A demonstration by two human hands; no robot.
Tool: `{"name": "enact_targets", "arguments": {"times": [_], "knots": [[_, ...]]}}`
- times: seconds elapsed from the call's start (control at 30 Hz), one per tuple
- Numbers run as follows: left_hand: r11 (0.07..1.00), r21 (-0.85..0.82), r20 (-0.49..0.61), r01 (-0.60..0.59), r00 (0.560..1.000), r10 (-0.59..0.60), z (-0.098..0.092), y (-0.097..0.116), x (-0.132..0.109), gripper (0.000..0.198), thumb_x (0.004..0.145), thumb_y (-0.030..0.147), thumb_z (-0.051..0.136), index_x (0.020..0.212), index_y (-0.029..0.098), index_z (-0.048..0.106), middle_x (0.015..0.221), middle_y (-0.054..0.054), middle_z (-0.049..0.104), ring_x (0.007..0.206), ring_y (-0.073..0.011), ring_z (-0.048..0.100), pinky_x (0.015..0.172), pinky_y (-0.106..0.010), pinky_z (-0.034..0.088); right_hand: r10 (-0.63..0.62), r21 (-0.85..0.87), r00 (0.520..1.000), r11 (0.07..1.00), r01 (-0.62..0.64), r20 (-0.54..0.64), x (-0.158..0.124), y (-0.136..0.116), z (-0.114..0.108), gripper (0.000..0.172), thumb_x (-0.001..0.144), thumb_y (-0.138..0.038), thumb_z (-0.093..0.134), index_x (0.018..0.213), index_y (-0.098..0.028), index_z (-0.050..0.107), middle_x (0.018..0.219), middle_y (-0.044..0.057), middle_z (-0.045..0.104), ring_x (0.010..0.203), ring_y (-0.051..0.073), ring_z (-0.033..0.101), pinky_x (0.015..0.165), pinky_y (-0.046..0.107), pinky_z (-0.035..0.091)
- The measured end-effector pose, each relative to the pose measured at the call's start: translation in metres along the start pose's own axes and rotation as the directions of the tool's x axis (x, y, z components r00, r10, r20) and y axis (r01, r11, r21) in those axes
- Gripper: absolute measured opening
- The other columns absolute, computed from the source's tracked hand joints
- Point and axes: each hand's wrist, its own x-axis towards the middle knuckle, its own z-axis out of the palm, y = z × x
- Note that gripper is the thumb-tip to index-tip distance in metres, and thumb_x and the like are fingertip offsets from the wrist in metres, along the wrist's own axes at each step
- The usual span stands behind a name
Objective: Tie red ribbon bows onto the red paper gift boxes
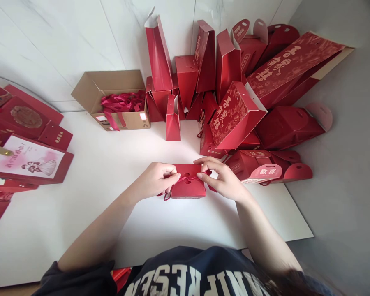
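A small red gift box [189, 186] stands on the white table [89, 193] right in front of me. A thin red ribbon [183, 179] runs across its top through cut-out holes. My left hand [156, 179] pinches the ribbon at the box's left side, fingers closed. At the right side, my right hand [223, 177] is closed on the ribbon's other end. Part of the ribbon loops down below the box's left corner.
A brown cardboard box [89, 88] of red ribbons sits at the back left. Several folded red gift boxes and bags [234, 115] pile up at the back right. Flat red cards and packets [27, 156] lie along the left edge. The table's right edge meets grey floor [345, 197].
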Motion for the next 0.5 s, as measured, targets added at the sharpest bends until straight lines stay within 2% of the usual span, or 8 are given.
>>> {"name": "enact_targets", "arguments": {"times": [0.17, 0.33, 0.4, 0.5], "knots": [[0.999, -0.003, 0.014, -0.032, 0.999, 0.032, 0.001, -0.004, 0.005, 0.035, 0.092, 0.034, 0.051, 0.062, 0.018, 0.044, 0.049, 0.002, 0.057, 0.040, -0.0092, 0.052, 0.040, -0.019, 0.040, 0.012, 0.024, 0.999, 1.000, -0.011, -0.038, -0.003, -0.001, -0.001, 0.017, 0.091, -0.025, 0.058, 0.075, -0.022, 0.056, 0.126, 0.006, 0.061, 0.118, 0.022, 0.057, 0.100, 0.037, 0.040], [1.000, -0.010, 0.039, -0.008, 0.999, 0.008, -0.005, -0.006, 0.008, 0.035, 0.092, 0.037, 0.052, 0.063, 0.017, 0.050, 0.052, 0.000, 0.062, 0.043, -0.0092, 0.053, 0.043, -0.019, 0.042, 0.021, 0.049, 0.997, 0.999, -0.017, -0.078, -0.003, 0.000, 0.001, 0.019, 0.092, -0.025, 0.058, 0.073, -0.022, 0.056, 0.127, 0.007, 0.063, 0.123, 0.023, 0.055, 0.102, 0.038, 0.038], [0.999, -0.046, 0.101, -0.002, 0.995, 0.007, -0.012, -0.009, 0.010, 0.034, 0.092, 0.038, 0.053, 0.068, 0.016, 0.058, 0.060, -0.003, 0.068, 0.050, -0.0103, 0.059, 0.050, -0.020, 0.047, 0.028, 0.044, 0.996, 0.999, -0.025, -0.083, -0.003, 0.001, 0.000, 0.019, 0.092, -0.026, 0.057, 0.073, -0.022, 0.057, 0.128, 0.007, 0.062, 0.122, 0.023, 0.055, 0.102, 0.039, 0.038], [0.991, -0.131, 0.257, -0.009, 0.966, 0.042, -0.026, -0.014, 0.015, 0.030, 0.092, 0.039, 0.056, 0.080, 0.015, 0.069, 0.079, -0.007, 0.074, 0.070, -0.0142, 0.067, 0.066, -0.024, 0.051, 0.043, 0.046, 0.996, 0.998, -0.039, -0.081, -0.002, 0.002, -0.001, 0.019, 0.092, -0.027, 0.057, 0.074, -0.022, 0.056, 0.129, 0.008, 0.061, 0.121, 0.023, 0.056, 0.102, 0.039, 0.038]]}}
